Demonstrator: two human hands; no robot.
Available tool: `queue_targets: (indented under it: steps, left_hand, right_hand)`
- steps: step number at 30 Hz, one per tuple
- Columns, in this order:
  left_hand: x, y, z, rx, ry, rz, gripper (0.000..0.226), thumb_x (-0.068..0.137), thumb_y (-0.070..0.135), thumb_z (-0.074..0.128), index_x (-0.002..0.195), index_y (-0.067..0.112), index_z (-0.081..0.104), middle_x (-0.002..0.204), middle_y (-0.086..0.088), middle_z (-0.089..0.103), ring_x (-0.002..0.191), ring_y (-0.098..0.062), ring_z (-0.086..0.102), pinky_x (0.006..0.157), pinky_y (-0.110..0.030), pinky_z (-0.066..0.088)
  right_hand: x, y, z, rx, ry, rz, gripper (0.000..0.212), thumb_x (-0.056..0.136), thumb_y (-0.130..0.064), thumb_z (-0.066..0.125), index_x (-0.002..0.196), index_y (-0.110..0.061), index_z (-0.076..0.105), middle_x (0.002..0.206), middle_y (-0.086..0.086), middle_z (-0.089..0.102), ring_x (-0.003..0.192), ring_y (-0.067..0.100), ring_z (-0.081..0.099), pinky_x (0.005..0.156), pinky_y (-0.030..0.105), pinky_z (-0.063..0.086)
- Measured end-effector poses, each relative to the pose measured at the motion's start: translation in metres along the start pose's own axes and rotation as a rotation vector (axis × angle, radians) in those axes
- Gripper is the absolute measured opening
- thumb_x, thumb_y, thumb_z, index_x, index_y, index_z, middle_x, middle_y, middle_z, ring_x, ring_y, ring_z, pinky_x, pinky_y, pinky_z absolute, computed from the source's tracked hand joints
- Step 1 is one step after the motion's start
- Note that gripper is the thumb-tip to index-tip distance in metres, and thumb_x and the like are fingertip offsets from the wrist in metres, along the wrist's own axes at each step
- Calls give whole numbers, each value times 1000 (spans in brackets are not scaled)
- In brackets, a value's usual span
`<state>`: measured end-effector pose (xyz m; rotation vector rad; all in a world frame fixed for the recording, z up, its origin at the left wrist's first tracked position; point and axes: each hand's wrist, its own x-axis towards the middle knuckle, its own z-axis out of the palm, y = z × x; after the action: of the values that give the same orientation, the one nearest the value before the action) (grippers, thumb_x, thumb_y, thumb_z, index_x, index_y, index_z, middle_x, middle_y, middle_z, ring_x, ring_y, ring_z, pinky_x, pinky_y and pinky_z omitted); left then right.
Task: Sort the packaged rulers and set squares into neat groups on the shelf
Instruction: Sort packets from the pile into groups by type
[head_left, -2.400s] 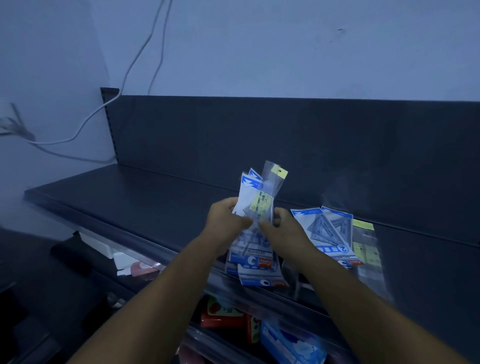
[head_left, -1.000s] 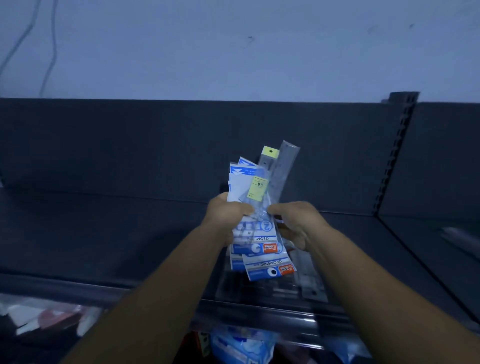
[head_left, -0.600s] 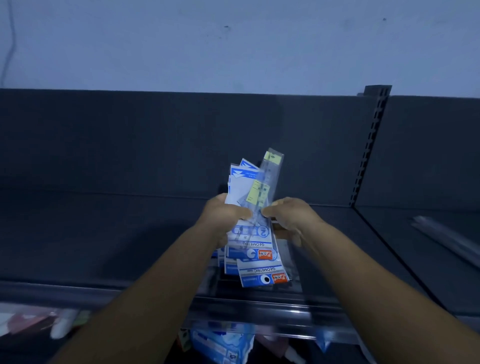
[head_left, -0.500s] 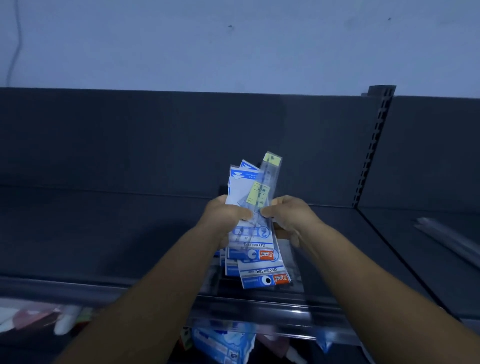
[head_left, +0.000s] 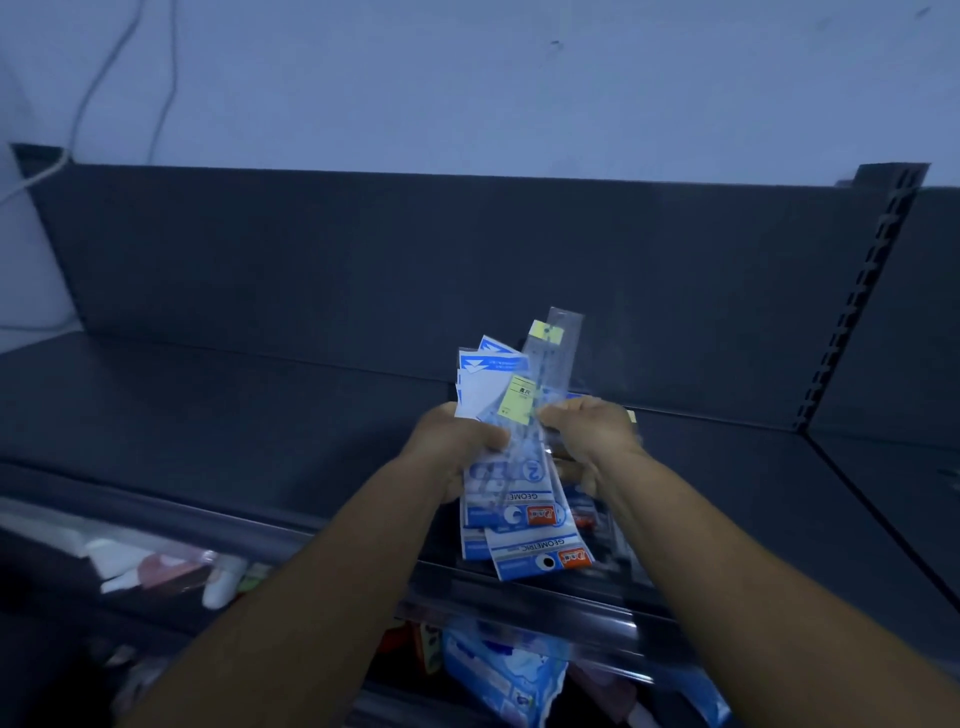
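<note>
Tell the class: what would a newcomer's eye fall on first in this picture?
First, the fan of blue-and-white packets at centre, gripped by the left hand and right hand above the dark shelf. Next, a clear ruler sleeve with a yellow tag sticking up from the bunch. White cables hang on the wall, upper left.

You have a single wide-angle view from the head, looking forward and down over both forearms onto the dark shelf (head_left: 218, 415), close enough that the arms fill the lower frame. It faces the shelf's back panel (head_left: 415, 270) and the wall (head_left: 467, 78) above.
</note>
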<state>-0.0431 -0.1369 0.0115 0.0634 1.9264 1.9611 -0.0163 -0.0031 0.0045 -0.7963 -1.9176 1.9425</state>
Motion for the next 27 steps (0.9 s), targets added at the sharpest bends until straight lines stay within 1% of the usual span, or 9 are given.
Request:
queue_targets:
  steps: [3, 6, 8, 11, 12, 16, 20, 24, 27]
  left_hand:
    - [5, -4, -4, 9, 41, 2, 27, 81, -10, 65, 104, 2, 59, 99, -19, 68, 74, -29, 68, 56, -35, 57]
    - [11, -5, -6, 12, 81, 4, 21, 80, -10, 65, 93, 6, 59, 96, -17, 68, 73, -28, 67, 62, -37, 57]
    - [14, -6, -6, 7, 86, 5, 21, 80, -10, 65, 91, 7, 59, 94, -16, 68, 73, -28, 67, 61, -37, 57]
    - [17, -5, -2, 11, 71, -10, 23, 80, -10, 65, 97, 5, 60, 94, -16, 68, 73, -28, 68, 58, -36, 58]
    - [18, -5, -1, 20, 70, -9, 23, 80, -10, 66, 97, 5, 60, 93, -16, 69, 73, -28, 68, 59, -37, 58]
    - [21, -9, -2, 67, 84, -23, 30, 76, -7, 70, 105, 1, 62, 98, -19, 70, 84, -34, 70, 75, -48, 59]
    - [21, -10, -2, 72, 93, -6, 29, 77, -5, 71, 104, 1, 62, 100, -18, 70, 86, -33, 69, 76, -46, 58]
    - [18, -6, -1, 37, 99, 9, 22, 80, -5, 68, 97, 6, 60, 94, -17, 70, 84, -33, 70, 72, -47, 59]
    - [16, 0, 0, -7, 92, 33, 23, 79, -6, 68, 99, 4, 62, 96, -19, 70, 84, -35, 70, 74, -50, 59]
  right_hand:
    - [-1, -1, 1, 5, -29, 15, 21, 86, -7, 65, 69, -13, 55, 65, 10, 56, 51, 20, 48, 49, 28, 45]
    - [1, -2, -4, 0, -23, 7, 20, 88, -5, 63, 72, -12, 54, 61, 7, 52, 45, 16, 45, 49, 28, 43]
    - [3, -2, -7, 4, -29, 3, 19, 88, -1, 61, 72, -10, 56, 61, 8, 53, 46, 16, 46, 48, 29, 44]
    - [4, 0, -6, -12, -55, 2, 17, 87, 1, 61, 73, -8, 59, 65, 10, 58, 50, 17, 50, 51, 30, 48]
    - [4, 1, -5, -23, -58, 0, 17, 87, 1, 61, 73, -8, 59, 65, 9, 58, 50, 16, 51, 51, 30, 49]
    - [3, 1, -7, -12, -69, 17, 19, 89, 1, 59, 74, -9, 56, 65, 8, 57, 51, 14, 52, 50, 27, 51]
    - [0, 1, -8, -13, -73, 15, 19, 89, 1, 59, 75, -10, 56, 66, 6, 59, 54, 14, 56, 49, 24, 54]
    - [-4, 2, -8, 7, -68, -17, 20, 91, 0, 57, 74, -10, 59, 61, 7, 58, 48, 15, 53, 42, 22, 49]
    - [-8, 0, -10, 46, -50, -39, 19, 93, -4, 55, 76, -10, 61, 61, 7, 58, 46, 15, 49, 38, 20, 44]
